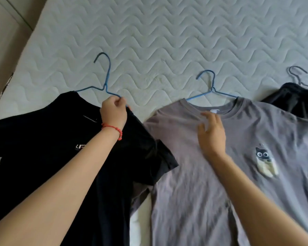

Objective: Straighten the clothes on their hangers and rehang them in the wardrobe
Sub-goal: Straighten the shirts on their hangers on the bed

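Three shirts lie flat on a bed w/ a pale quilted wave-pattern cover, each on a wire hanger, hooks pointing away from the person.

Left: a black T-shirt w/ a small white logo on the chest, partly hidden by the forearm. Its blue hanger sits crooked: hook and one shoulder wire are out past the collar, lying on the bed cover. The left hand has its fingers curled round the hanger wire at the shirt's shoulder, gripping it along w/ the collar edge (how much fabric is in the grip, can't tell). A red string bracelet is on that wrist.

Middle: a grey T-shirt w/ a small cat print on the chest. Its sleeve lies just under the black shirt's sleeve, the two overlapping. A second blue hanger is inside the neck, hook and both upper wires showing above the collar. The right hand rests over the front of the grey shirt just below the collar, fingers loosely spread and reaching toward the neckline, holding nothing; the hand is blurred, so can't tell if the tips touch the cloth.

Right edge: a dark garment, only partly in view, overlapped by the grey shirt's shoulder, on a grey hanger whose hook lies on the bed cover.

Top-left corner shows a strip of pale floor beside the bed.
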